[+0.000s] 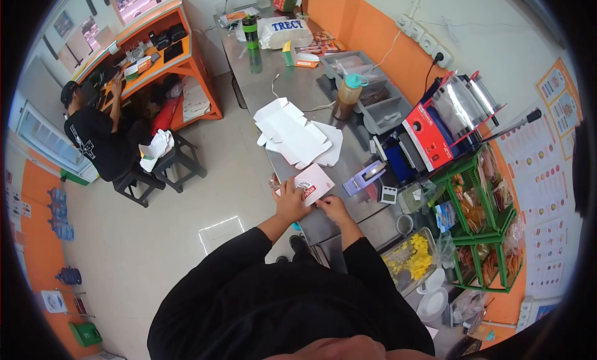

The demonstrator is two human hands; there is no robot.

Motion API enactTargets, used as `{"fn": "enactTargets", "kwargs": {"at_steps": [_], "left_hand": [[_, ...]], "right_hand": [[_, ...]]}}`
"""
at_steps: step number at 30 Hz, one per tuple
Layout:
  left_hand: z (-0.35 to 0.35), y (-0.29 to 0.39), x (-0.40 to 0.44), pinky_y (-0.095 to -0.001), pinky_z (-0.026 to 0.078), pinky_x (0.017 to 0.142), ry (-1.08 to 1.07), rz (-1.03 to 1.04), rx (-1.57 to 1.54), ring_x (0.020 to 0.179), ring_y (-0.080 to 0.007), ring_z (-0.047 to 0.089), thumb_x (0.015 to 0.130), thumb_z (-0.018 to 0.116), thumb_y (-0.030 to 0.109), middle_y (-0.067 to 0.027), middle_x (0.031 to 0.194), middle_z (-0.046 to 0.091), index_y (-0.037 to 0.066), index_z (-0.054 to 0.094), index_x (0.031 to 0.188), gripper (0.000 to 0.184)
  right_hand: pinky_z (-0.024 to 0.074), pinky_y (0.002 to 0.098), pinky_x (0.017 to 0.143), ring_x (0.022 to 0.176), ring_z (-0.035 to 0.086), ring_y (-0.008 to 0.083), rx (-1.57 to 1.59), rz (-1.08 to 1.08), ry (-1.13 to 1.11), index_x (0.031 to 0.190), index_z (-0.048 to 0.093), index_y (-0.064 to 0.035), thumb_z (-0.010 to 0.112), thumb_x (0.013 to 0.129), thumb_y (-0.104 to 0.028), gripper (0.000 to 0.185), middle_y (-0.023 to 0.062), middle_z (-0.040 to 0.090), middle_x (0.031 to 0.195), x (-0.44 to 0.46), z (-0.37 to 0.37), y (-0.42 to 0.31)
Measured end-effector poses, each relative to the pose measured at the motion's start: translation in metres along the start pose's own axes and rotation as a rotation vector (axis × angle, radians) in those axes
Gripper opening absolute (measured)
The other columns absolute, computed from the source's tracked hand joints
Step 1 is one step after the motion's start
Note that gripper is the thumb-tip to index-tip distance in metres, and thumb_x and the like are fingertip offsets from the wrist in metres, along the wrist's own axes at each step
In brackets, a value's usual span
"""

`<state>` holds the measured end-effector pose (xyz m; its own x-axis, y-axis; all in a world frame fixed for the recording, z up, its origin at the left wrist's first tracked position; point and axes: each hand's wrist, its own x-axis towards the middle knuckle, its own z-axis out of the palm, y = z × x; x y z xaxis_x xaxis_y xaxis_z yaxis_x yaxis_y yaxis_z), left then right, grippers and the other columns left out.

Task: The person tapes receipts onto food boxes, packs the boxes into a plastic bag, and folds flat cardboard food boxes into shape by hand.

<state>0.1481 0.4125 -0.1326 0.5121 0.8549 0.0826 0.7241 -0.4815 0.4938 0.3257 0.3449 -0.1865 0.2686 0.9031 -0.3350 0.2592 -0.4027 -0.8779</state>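
while the left hand [290,202] curls partly closed on the box [318,183], the right hand [336,209] bends its fingers to the near corner; whether they pinch it, i cannot tell. the box is at the edge of the counter [249,80], so a steady left hold and light right fingertips should spare the card creases. flat blanks [295,133] lie just beyond.
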Motion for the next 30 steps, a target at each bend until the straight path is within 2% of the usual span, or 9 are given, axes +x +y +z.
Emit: {"fn": "enactTargets", "kwargs": {"at_steps": [6, 11, 15, 17, 21, 25, 27, 28, 30], "left_hand": [[0.001, 0.001, -0.001, -0.0681, 0.024, 0.097, 0.055, 0.055, 0.02, 0.129, -0.0404, 0.036, 0.056, 0.078, 0.03, -0.02, 0.14, 0.04, 0.009, 0.064, 0.087, 0.04], [0.011, -0.022, 0.011, -0.0617, 0.033, 0.1, 0.028, 0.197, -0.076, 0.123, -0.0476, 0.042, 0.059, 0.078, 0.033, -0.0268, 0.133, 0.046, 0.008, 0.064, 0.091, 0.043], [0.02, -0.018, 0.005, -0.0629, 0.034, 0.099, 0.175, 0.267, 0.097, 0.125, -0.0478, 0.041, 0.064, 0.079, 0.039, -0.0261, 0.137, 0.044, 0.008, 0.063, 0.09, 0.044], [0.015, -0.006, 0.002, -0.0688, 0.031, 0.098, 0.047, 0.187, 0.121, 0.128, -0.0455, 0.038, 0.066, 0.079, 0.039, -0.0219, 0.142, 0.041, 0.008, 0.06, 0.085, 0.041], [0.007, -0.011, 0.006, -0.0741, 0.027, 0.096, -0.076, 0.32, 0.07, 0.134, -0.0438, 0.032, 0.065, 0.081, 0.033, -0.0204, 0.147, 0.035, 0.009, 0.055, 0.081, 0.039], [0.001, -0.015, 0.019, -0.074, 0.023, 0.1, -0.136, 0.566, -0.007, 0.141, -0.0417, 0.025, 0.06, 0.085, 0.021, -0.0187, 0.152, 0.029, 0.01, 0.05, 0.082, 0.043], [-0.004, -0.016, 0.017, -0.0732, 0.023, 0.101, -0.201, 0.596, -0.054, 0.14, -0.0427, 0.024, 0.06, 0.085, 0.016, -0.0192, 0.153, 0.029, 0.01, 0.049, 0.082, 0.042], [-0.005, -0.014, 0.015, -0.0555, 0.026, 0.11, -0.183, 0.621, -0.043, 0.136, -0.0476, 0.028, 0.057, 0.085, 0.012, -0.0256, 0.149, 0.032, 0.01, 0.049, 0.084, 0.044], [-0.007, -0.014, 0.017, -0.0551, 0.026, 0.11, -0.201, 0.654, -0.038, 0.136, -0.0483, 0.028, 0.058, 0.084, 0.011, -0.0263, 0.148, 0.032, 0.009, 0.049, 0.084, 0.043]], "right_hand": [[0.05, 0.045, 0.067, 0.072, 0.063, 0.035, -0.639, -0.184, 0.374, 0.076, 0.069, -0.0025, 0.075, 0.076, -0.038, 0.036, 0.0171, 0.065, 0.085, -0.016, 0.018, -0.001], [0.05, 0.0463, 0.071, 0.079, 0.063, 0.0361, -0.512, -0.081, 0.282, 0.08, 0.066, -0.0047, 0.069, 0.081, -0.031, 0.027, 0.0159, 0.063, 0.09, -0.057, 0.01, -0.002], [0.0494, 0.042, 0.067, 0.074, 0.061, 0.0315, -0.304, -0.332, 0.392, 0.091, 0.061, -0.0063, 0.065, 0.085, -0.022, 0.018, 0.012, 0.061, 0.089, -0.159, -0.025, 0.003], [0.0491, 0.0394, 0.065, 0.071, 0.06, 0.029, -0.268, -0.458, 0.486, 0.095, 0.061, -0.0068, 0.064, 0.086, -0.019, 0.015, 0.0104, 0.06, 0.088, -0.217, -0.045, -0.005], [0.0498, 0.0334, 0.068, 0.08, 0.062, 0.0233, -0.049, -0.157, 1.111, 0.104, 0.06, -0.005, 0.059, 0.089, -0.007, 0.016, 0.0115, 0.061, 0.096, -0.333, -0.054, 0.026], [0.0504, 0.0323, 0.07, 0.083, 0.061, 0.0175, -0.114, 0.079, 1.644, 0.109, 0.055, -0.0036, 0.057, 0.089, -0.002, 0.02, 0.0113, 0.061, 0.096, -0.432, -0.052, 0.082], [0.0513, 0.0396, 0.078, 0.095, 0.062, 0.0259, -0.749, 0.352, 1.529, 0.113, 0.053, -0.0037, 0.054, 0.086, -0.001, 0.027, 0.0147, 0.061, 0.104, -0.493, -0.06, 0.104], [0.0503, 0.0413, 0.081, 0.1, 0.06, 0.0284, -0.722, 0.58, 1.462, 0.119, 0.051, -0.0045, 0.052, 0.087, -0.005, 0.032, 0.0143, 0.059, 0.109, -0.518, -0.067, 0.116], [0.0488, 0.0455, 0.088, 0.113, 0.054, 0.032, -0.755, 0.951, 1.267, 0.133, 0.043, -0.0085, 0.052, 0.088, -0.01, 0.046, 0.0134, 0.053, 0.126, -0.568, -0.09, 0.148]]}}
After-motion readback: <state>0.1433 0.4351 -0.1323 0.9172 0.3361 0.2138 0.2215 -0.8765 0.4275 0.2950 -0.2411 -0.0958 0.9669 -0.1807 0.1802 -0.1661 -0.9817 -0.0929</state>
